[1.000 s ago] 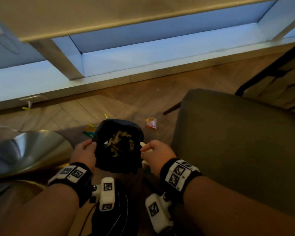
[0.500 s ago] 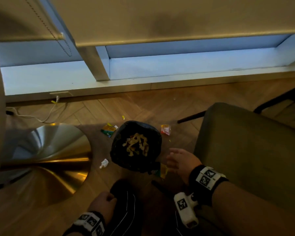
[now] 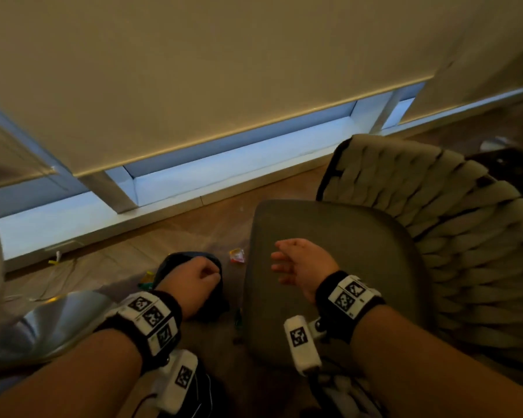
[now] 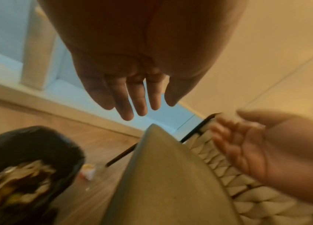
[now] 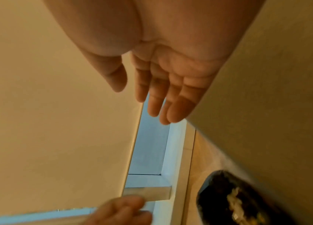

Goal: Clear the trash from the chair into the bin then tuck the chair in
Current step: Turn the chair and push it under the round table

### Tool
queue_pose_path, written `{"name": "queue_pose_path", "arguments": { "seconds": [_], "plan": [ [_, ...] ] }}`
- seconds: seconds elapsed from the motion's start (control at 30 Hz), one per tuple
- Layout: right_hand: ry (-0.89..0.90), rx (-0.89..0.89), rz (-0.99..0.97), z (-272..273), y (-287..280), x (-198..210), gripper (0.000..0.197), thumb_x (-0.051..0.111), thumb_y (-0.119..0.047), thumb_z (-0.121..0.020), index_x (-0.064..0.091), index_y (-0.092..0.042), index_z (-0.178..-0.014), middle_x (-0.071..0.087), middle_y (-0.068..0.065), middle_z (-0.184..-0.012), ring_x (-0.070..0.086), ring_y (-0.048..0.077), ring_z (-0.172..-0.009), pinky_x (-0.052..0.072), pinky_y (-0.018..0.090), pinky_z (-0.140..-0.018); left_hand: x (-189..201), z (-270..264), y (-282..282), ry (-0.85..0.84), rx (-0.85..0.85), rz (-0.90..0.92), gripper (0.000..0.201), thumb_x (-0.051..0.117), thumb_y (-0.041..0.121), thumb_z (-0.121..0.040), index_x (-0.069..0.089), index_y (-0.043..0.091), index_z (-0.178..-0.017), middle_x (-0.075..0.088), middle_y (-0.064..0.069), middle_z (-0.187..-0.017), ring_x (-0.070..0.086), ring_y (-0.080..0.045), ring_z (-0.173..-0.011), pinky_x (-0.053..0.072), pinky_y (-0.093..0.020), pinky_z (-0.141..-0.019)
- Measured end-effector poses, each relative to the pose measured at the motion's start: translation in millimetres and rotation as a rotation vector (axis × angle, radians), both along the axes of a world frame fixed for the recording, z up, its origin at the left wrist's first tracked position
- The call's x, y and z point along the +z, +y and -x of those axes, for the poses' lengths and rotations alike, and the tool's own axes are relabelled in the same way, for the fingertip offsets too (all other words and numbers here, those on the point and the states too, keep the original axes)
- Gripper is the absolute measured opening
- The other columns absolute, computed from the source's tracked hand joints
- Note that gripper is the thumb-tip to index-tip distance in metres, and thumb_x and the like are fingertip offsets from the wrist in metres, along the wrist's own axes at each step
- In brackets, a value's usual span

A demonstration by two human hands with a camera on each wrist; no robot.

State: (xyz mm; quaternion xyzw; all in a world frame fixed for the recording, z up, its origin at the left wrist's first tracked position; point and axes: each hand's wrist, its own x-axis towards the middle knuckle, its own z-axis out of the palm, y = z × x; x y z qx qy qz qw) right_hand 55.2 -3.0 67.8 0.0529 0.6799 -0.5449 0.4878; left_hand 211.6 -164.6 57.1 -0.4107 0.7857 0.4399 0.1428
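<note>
The chair has an olive-grey seat and a woven backrest; I see no trash on the part of the seat that shows. Left of the chair, a black-lined bin stands on the floor, with crumpled trash inside. My left hand hovers over the bin and hides most of it. Its fingers hang straight and hold nothing. My right hand floats above the seat's front left part, with its fingers spread and nothing in them.
Loose wrappers lie on the wood floor: an orange one beside the seat's corner, a green-yellow one left of the bin, and a small green scrap. A shiny metal table base is at the left. A low window sill runs behind.
Both hands have let go of the bin's rim. The right hand moved right over the seat, and the left drew back, then came over the bin. My view swung right onto the chair.
</note>
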Motion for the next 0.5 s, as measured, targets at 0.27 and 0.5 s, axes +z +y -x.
{"name": "queue_pose_path", "arguments": {
  "seconds": [0.27, 0.5],
  "plan": [
    [0.522, 0.641, -0.646, 55.5, 256.4, 11.5, 0.017, 0.06, -0.037, -0.094, 0.066, -0.024, -0.103, 0.065, 0.001, -0.103, 0.062, 0.019, -0.099, 0.048, 0.029, -0.087, 12.9, 28.3, 215.9, 0.027, -0.378, -0.093, 0.018, 0.053, 0.038, -0.093, 0.061, 0.028, -0.106, 0.062, 0.006, -0.101, 0.059, -0.012, -0.092, 0.048, -0.031, -0.083],
    [0.705, 1.305, -1.049, 21.2, 362.7, 27.4, 0.058, 0.021, -0.065, -0.092, 0.069, -0.034, -0.092, 0.07, -0.008, -0.1, 0.062, 0.015, -0.098, 0.035, 0.041, -0.1, 5.5, 31.7, 343.4, -0.077, -0.965, 0.247, 0.071, 0.029, 0.082, -0.076, 0.057, 0.025, -0.106, 0.063, -0.006, -0.108, 0.058, -0.03, -0.098, 0.045, -0.047, -0.083]
  ]
}}
